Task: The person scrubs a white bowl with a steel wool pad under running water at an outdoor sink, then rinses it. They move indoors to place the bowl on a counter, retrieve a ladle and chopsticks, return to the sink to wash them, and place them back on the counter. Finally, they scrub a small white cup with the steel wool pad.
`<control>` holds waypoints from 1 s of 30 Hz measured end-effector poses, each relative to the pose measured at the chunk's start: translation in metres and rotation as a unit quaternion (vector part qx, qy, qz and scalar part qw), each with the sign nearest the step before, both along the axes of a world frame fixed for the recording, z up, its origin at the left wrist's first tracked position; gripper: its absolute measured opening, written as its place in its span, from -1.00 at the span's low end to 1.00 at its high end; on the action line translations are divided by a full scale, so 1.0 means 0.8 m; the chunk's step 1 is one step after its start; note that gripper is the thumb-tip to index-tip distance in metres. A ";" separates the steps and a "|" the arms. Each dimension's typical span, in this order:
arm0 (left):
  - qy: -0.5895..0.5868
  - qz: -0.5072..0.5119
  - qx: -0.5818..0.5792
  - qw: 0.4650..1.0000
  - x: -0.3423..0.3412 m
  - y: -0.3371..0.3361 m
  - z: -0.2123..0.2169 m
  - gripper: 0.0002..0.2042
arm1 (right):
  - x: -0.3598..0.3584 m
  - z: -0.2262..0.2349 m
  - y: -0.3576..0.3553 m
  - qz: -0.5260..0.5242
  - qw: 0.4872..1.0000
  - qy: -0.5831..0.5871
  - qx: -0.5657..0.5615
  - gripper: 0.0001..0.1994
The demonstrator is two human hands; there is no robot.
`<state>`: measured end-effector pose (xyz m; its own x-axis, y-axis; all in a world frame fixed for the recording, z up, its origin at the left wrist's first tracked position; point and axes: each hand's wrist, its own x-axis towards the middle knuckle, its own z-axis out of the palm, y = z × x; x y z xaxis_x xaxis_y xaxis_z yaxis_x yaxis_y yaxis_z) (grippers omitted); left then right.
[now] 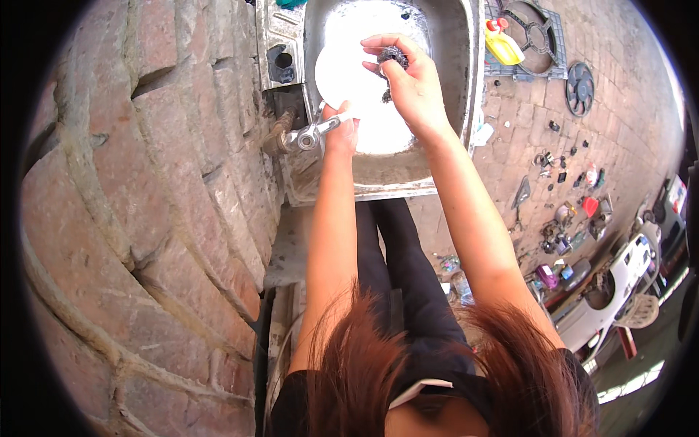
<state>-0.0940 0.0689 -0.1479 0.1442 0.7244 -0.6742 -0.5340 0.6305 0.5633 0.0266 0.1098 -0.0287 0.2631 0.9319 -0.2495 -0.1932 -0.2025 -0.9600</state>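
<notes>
My left hand grips the lower edge of a white plate, which is tilted inside a worn metal sink. Between the bent fingers and thumb of my right hand is a dark metal scouring pad, held above the basin to the right of the plate. Strong glare washes out the plate's surface and the sink bottom, so part of the plate's outline is lost. A metal tap reaches across in front of my left wrist.
A rough stone wall rises close on the left. On the brick floor to the right lie a yellow bottle with a red top, a black fan and scattered parts. Farther off is a white car panel.
</notes>
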 end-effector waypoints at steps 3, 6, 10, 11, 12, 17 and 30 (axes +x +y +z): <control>0.007 0.000 0.003 1.000 -0.003 -0.002 0.002 -0.59 | 0.014 0.023 0.001 0.106 0.971 -0.215 0.027 -0.67; -0.045 0.047 0.004 0.998 0.011 -0.004 0.016 -0.65 | -0.004 0.058 -0.017 0.212 0.916 -0.339 0.042 -0.62; -0.081 0.076 -0.007 0.994 0.011 -0.010 0.025 -0.64 | -0.062 0.082 -0.040 0.268 0.870 -0.412 0.039 -0.63; -0.087 0.067 -0.016 0.994 0.012 -0.011 0.023 -0.64 | -0.066 0.080 -0.039 0.249 0.869 -0.426 0.037 -0.66; -0.097 0.058 -0.027 0.993 0.013 -0.013 0.021 -0.64 | -0.065 0.080 -0.038 0.250 0.864 -0.437 0.023 -0.67; -0.158 0.007 -0.117 0.980 0.005 -0.029 0.000 -0.63 | -0.062 0.083 -0.057 0.276 0.844 -0.455 -0.066 -0.68; -0.475 0.075 -0.348 0.805 0.034 -0.145 0.071 -0.67 | 0.122 0.063 -0.117 -0.280 0.919 0.197 -0.196 -0.78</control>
<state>-0.0664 -0.0475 -0.0910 0.7803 0.2765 -0.5610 -0.6147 0.5046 -0.6062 0.1241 0.0165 0.0215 0.4906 0.4972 -0.7156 -0.6896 -0.2806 -0.6676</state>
